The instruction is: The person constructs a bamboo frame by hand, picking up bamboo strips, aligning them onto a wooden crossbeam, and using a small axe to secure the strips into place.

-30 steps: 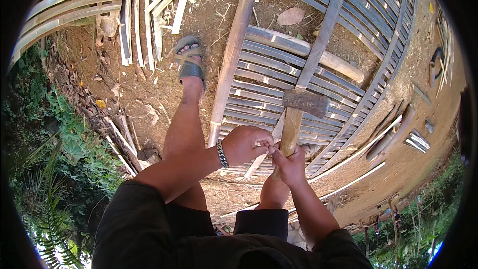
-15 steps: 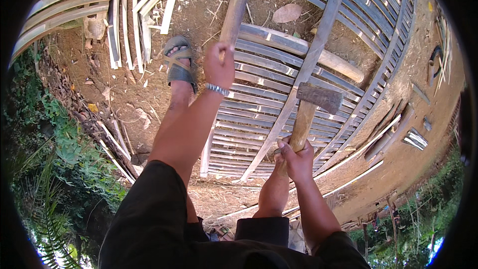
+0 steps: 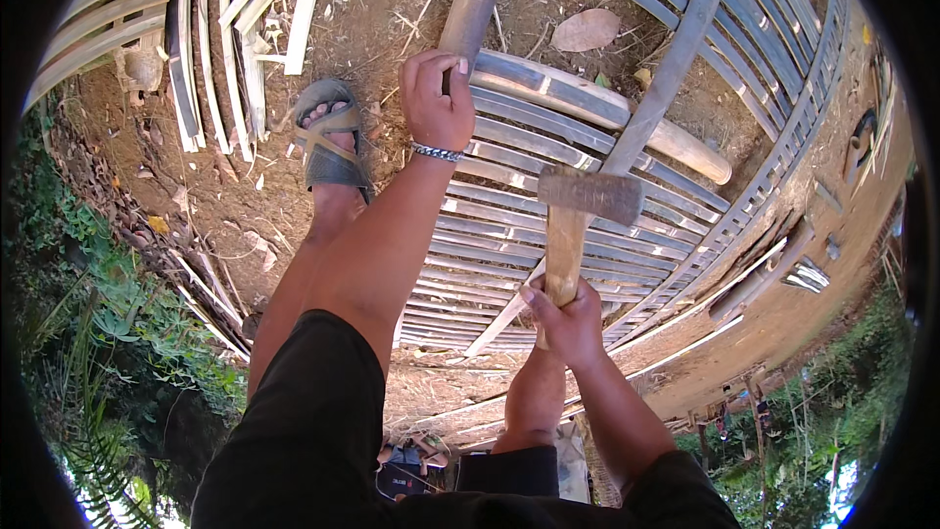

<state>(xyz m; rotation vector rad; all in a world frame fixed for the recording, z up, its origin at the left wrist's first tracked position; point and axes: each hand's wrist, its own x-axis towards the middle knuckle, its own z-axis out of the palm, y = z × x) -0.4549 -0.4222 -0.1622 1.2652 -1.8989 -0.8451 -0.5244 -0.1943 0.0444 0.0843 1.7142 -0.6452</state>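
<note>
Fingers of your left hand (image 3: pixel 437 110) are bent over the thick bamboo pole (image 3: pixel 478 5), with the thumb a little apart from them on the right side. The hand is half closed; whether it grips the pole firmly, or pinches some small thing there, I cannot tell. At its wrist you wear a chain bracelet (image 3: pixel 437 152). Your right hand (image 3: pixel 570 318) is closed all around the wooden handle of the hammer (image 3: pixel 563 255), and your thumb lies against this handle. The heavy hammer head is at the upper end, to the right of your left hand, and in view it covers some part of the slatted bamboo panel (image 3: pixel 499 198).

The pole makes the left border of this panel. A flat bamboo crosspiece (image 3: pixel 676 59) runs slantwise over the slats, and also over a round bamboo tube (image 3: pixel 558 88). Above the tube, a dry brown leaf (image 3: pixel 586 29) lies on the soil. To the left of the pole stands your foot in a sandal (image 3: pixel 333 147). Farther to the upper left, pale bamboo strips (image 3: pixel 227 78) lie on the ground, near another panel (image 3: pixel 113 15). Green plants (image 3: pixel 117 284) fill the left edge.
</note>
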